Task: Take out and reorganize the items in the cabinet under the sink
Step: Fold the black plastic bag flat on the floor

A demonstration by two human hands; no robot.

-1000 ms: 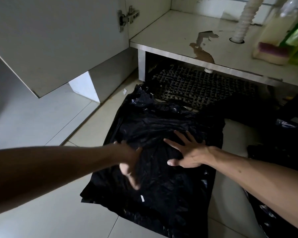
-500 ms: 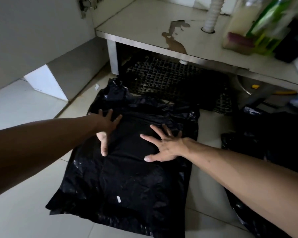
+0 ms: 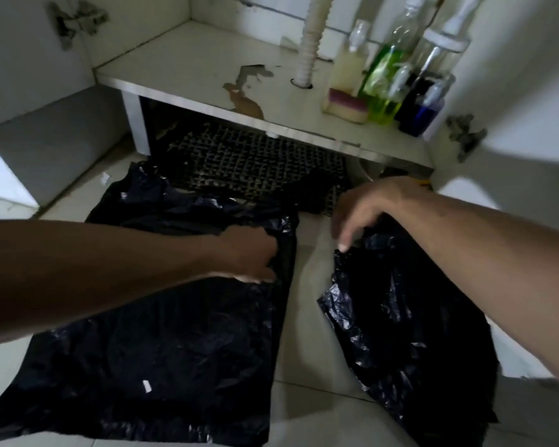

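Flattened black bag (image 3: 162,343) at lower left of the floor (image 3: 304,317) — left hand (image 3: 249,256) pinches its right edge; right hand (image 3: 365,211) fingers curl onto crumpled bag (image 3: 410,317).

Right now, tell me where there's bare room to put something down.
Free: the cabinet shelf left of the drain hose, and the floor strip between the two black bags. Crowded: the shelf's right end, with bottles and a sponge.

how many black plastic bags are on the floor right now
2. One bag lies flat on the left, with the left hand on its right edge. The other bag lies crumpled on the right, under the right hand. More may be hidden.
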